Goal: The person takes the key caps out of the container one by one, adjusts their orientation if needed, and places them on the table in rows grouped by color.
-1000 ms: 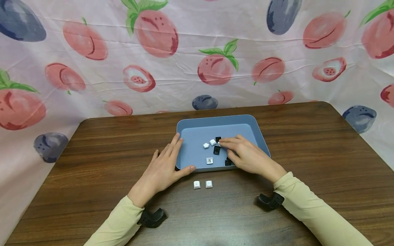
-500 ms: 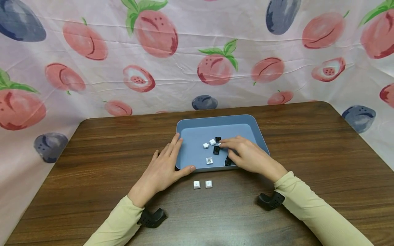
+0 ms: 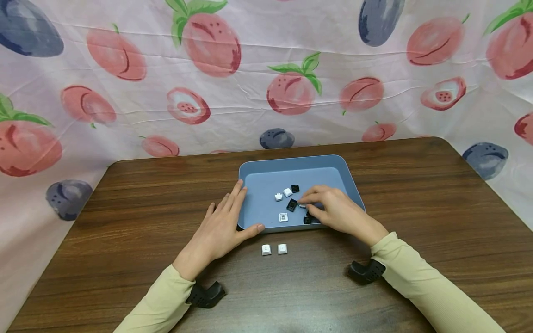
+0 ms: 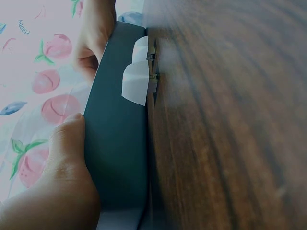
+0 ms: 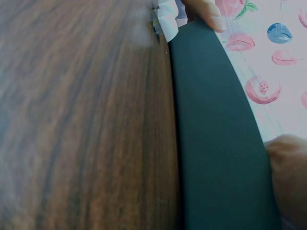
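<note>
A shallow blue tray (image 3: 262, 178) holds several white and black keycaps. My left hand (image 3: 220, 226) lies along its left side with extended fingers; the thumb rests on the near rim, also seen in the left wrist view. Inside the tray, my right hand (image 3: 339, 210) pinches a white keycap (image 3: 302, 205) between fingertips and thumb, which partly cover it. Just left of those fingertips lies a black keycap (image 3: 292, 205). Another black keycap (image 3: 307, 220) is below the thumb. In the right wrist view the tray's wall (image 5: 216, 120) hides most of the right hand.
Two white keycaps, a left one (image 3: 266, 250) and a right one (image 3: 282, 249), sit side by side on the wooden table (image 3: 175, 199) before the tray. Farther back inside are a white keycap (image 3: 288, 192) and a black keycap (image 3: 295, 188). A fruit-print cloth (image 3: 250, 106) hangs behind.
My right fingertips have drawn a white keycap slightly toward me and to the right, and the thumb has come against it. A nearby black keycap has turned slightly. My left hand stays put.
</note>
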Action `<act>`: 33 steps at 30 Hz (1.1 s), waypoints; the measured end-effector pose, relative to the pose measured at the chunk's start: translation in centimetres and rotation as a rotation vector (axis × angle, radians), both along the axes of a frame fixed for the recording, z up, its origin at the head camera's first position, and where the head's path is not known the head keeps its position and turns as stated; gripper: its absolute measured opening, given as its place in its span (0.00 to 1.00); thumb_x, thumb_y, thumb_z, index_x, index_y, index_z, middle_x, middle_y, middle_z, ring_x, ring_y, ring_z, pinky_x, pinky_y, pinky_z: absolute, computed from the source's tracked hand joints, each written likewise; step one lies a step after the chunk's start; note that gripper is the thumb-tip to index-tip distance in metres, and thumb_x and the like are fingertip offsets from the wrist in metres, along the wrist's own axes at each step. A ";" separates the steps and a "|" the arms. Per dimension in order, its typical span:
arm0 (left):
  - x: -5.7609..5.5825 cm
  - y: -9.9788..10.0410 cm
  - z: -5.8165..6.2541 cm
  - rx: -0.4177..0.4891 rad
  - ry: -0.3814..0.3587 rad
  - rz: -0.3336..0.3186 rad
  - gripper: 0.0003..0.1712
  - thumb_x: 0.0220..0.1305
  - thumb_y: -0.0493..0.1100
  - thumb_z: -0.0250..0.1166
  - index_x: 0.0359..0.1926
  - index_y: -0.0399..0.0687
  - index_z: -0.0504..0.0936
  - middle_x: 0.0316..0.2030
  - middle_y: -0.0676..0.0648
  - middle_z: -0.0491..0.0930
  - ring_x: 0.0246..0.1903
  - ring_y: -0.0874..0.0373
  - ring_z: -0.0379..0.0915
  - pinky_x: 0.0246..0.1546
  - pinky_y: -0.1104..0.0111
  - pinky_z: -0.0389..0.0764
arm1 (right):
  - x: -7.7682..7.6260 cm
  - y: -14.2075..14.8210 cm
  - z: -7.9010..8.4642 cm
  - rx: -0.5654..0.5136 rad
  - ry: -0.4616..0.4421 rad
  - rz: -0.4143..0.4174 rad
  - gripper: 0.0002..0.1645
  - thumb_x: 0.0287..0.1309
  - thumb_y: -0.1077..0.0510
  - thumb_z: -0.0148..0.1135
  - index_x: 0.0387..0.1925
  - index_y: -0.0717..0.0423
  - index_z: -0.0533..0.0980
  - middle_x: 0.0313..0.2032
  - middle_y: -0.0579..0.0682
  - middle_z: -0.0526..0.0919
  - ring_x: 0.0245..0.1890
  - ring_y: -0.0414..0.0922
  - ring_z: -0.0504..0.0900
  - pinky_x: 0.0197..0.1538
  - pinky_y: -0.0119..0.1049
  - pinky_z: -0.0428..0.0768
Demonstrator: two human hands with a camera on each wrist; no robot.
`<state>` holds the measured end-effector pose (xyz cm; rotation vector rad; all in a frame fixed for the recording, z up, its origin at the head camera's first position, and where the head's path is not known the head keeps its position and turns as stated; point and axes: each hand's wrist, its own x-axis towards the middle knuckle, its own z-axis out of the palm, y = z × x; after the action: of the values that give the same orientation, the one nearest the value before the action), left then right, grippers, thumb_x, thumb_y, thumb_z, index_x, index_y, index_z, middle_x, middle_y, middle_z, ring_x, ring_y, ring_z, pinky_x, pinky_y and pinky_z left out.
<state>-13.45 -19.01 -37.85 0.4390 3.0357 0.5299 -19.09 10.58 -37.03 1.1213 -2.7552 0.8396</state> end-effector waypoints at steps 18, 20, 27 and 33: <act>0.0 0.0 -0.2 0.000 0.004 0.005 0.58 0.65 0.73 0.59 0.82 0.46 0.49 0.83 0.48 0.38 0.76 0.35 0.54 0.68 0.30 0.55 | 0.0 0.7 -0.3 -0.010 -0.060 -0.197 0.12 0.60 0.55 0.73 0.46 0.50 0.89 0.39 0.46 0.90 0.31 0.36 0.82 0.35 0.34 0.78; -0.1 0.1 -0.1 0.002 0.008 0.001 0.58 0.65 0.73 0.59 0.81 0.45 0.49 0.83 0.48 0.39 0.75 0.34 0.54 0.67 0.29 0.56 | -0.1 0.7 -0.3 -0.012 -0.066 -0.216 0.12 0.59 0.54 0.74 0.45 0.49 0.89 0.39 0.46 0.90 0.31 0.35 0.81 0.33 0.33 0.77; -0.2 0.0 -0.2 -0.005 0.013 0.003 0.58 0.66 0.73 0.59 0.81 0.45 0.49 0.83 0.47 0.39 0.75 0.34 0.55 0.67 0.29 0.56 | -0.2 0.7 -0.3 -0.037 -0.092 -0.260 0.11 0.58 0.51 0.74 0.43 0.47 0.90 0.32 0.42 0.89 0.28 0.33 0.80 0.28 0.30 0.74; -0.2 0.1 -0.2 -0.003 0.010 0.006 0.58 0.66 0.73 0.59 0.81 0.45 0.49 0.82 0.47 0.39 0.75 0.34 0.55 0.67 0.29 0.56 | -0.4 0.7 -0.5 -0.047 -0.071 -0.247 0.12 0.58 0.53 0.74 0.44 0.49 0.89 0.33 0.43 0.89 0.28 0.33 0.81 0.30 0.30 0.75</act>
<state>-13.68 -18.87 -38.06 0.4345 3.0475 0.5251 -19.50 11.27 -37.56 0.7356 -2.8349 0.9217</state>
